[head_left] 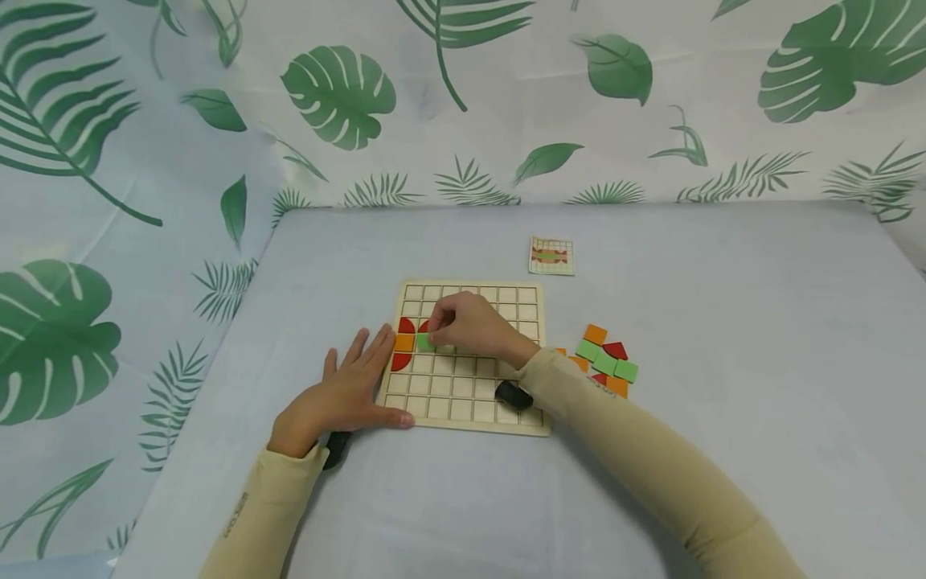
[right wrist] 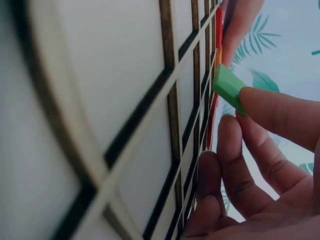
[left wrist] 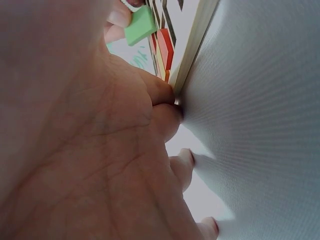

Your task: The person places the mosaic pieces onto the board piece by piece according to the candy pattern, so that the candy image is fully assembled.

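I look down on a pale desk (head_left: 723, 338) backed by a leaf-print cloth (head_left: 340, 96). On the desk lies a wooden grid board (head_left: 470, 402), most of its square cells showing bare wood. Only the left edge carries colour: a red curved piece at the top (head_left: 406, 326), an orange square (head_left: 403, 342) below it, another red curved piece (head_left: 400, 361) under that, and a further bit of red just visible beside my right hand. By my reckoning the pattern is at an early stage, with one column filled and the second just being started.

My left hand (head_left: 347, 394) lies flat on the desk with fingers spread and straight, their tips touching the board's left edge; the left wrist view shows them against the rim, steadying it.

My right hand (head_left: 470, 326) hovers over the board's upper left, pinching a green square tile (right wrist: 229, 87) between thumb and forefinger, the other fingers loosely curled. The tile is tilted, one edge near the board just beside the orange square, not yet seated in a cell.

Right of the board sits a loose pile of spare pieces (head_left: 604, 362), green, orange and red, so plenty is left to place. Beyond the board lies a small pattern card (head_left: 552, 256).
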### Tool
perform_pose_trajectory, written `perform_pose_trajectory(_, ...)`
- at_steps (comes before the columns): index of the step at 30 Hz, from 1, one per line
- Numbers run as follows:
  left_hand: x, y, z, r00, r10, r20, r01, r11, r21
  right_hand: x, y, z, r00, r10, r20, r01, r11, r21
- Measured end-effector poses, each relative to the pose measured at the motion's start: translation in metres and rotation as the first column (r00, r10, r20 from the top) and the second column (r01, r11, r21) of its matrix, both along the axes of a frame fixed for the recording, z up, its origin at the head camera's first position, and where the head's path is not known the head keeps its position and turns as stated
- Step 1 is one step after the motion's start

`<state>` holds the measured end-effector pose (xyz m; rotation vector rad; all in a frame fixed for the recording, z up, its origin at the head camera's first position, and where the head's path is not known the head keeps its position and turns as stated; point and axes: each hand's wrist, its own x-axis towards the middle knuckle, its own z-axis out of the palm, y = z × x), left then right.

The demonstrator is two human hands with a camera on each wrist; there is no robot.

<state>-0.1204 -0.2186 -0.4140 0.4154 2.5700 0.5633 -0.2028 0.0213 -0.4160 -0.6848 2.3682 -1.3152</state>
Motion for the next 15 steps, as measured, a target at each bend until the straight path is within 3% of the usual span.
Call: perform_pose_trajectory(15,-0.0007,0.0012,-0.0017,1.000,0.006,-0.003,-0.006,1.000,-0.018,0.0002,-0.0085,0.0013,0.992,0.029,-0.127,-0.014,0.993,0.119)
